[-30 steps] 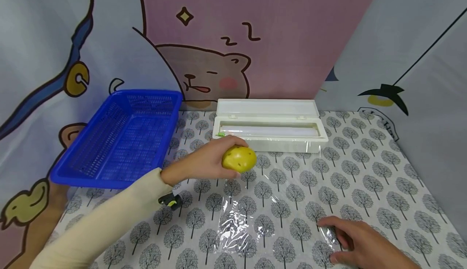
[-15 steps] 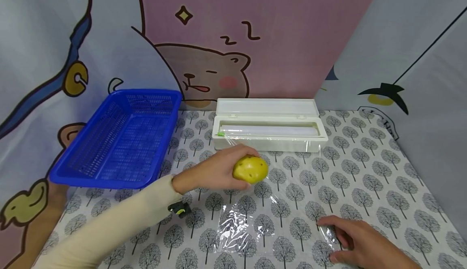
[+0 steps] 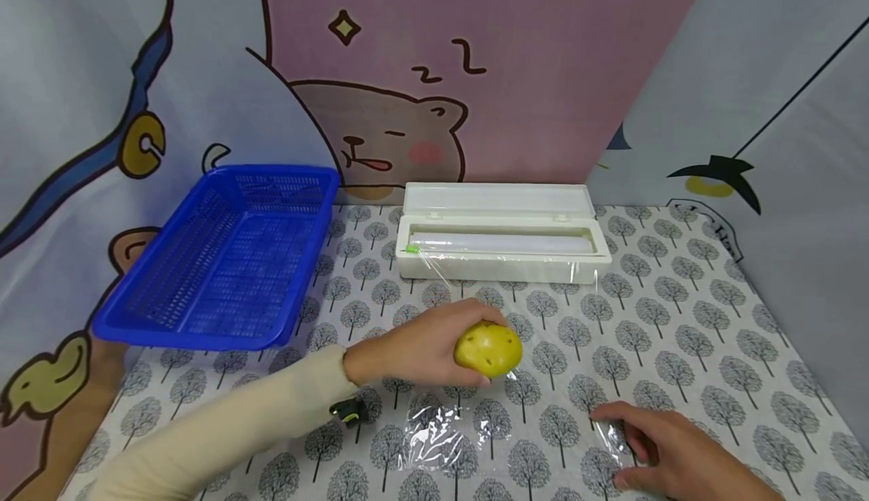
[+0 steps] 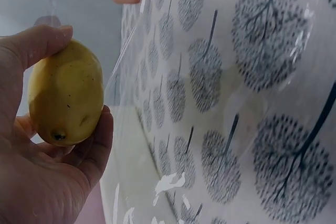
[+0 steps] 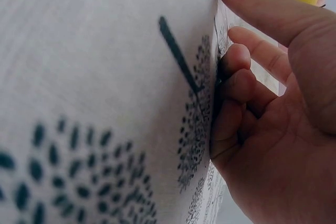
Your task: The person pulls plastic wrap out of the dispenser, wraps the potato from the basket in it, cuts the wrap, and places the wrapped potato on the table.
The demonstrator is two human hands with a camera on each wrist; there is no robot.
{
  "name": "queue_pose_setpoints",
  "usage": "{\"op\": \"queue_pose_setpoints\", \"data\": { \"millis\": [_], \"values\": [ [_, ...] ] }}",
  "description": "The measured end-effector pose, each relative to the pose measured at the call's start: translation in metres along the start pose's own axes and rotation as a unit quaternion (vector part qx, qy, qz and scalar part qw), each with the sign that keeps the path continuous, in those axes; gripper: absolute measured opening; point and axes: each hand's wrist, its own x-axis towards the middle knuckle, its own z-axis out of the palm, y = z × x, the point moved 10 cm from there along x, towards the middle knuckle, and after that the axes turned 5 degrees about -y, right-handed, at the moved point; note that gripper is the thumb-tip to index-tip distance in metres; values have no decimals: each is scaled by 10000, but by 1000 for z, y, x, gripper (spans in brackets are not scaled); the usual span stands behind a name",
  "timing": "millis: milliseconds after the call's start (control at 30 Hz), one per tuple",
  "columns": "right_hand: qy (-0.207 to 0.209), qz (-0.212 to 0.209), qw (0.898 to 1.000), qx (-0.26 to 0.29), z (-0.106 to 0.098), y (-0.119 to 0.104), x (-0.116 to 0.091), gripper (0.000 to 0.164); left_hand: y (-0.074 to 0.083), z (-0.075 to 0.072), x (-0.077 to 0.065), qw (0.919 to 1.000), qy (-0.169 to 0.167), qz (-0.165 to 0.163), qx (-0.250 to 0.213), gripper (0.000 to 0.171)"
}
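Note:
In the head view my left hand [image 3: 431,344] grips a yellow potato [image 3: 489,348] above the cloth, over a sheet of clear plastic wrap [image 3: 441,433]. Thumb and fingers wrap round the potato's sides in the left wrist view, where its dark eyes show. My right hand [image 3: 679,452] lies low at the front right, holding the crumpled edge of the wrap against the cloth. The right wrist view shows its thumb and index finger [image 5: 257,51] reaching out to the cloth and the other fingers curled. The wrap runs back to an open white dispenser box [image 3: 502,268].
A blue plastic basket [image 3: 288,259] stands at the left, beside the box. Inside the box lies a white roll [image 3: 502,243], with a small green cutter piece [image 3: 412,248] at its left end. A tree-print cloth [image 3: 720,335] covers the table; printed curtains [image 3: 529,71] hang behind.
My left hand has carried the potato to the right and toward me, away from the box and over the wrap. The right hand has stayed in place.

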Motion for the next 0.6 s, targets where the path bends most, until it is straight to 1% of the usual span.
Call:
{"op": "queue_pose_setpoints", "data": {
  "millis": [167,267,367,500,600],
  "values": [
    [-5,-68,10000,-39,0,-1,0,65,-1,13,1,9999,-51,-139,23,73],
    [8,-91,9999,-83,0,-1,0,65,-1,21,2,9998,-100,-169,36,73],
    [-20,37,10000,-55,0,1,0,66,0,28,4,9998,-133,-130,26,73],
    [-92,292,9995,23,0,4,0,68,3,37,6,9999,-120,1,-7,72],
    [-85,232,9997,-1,0,3,0,67,5,44,8,9999,-129,78,-24,70]
  ]
}}
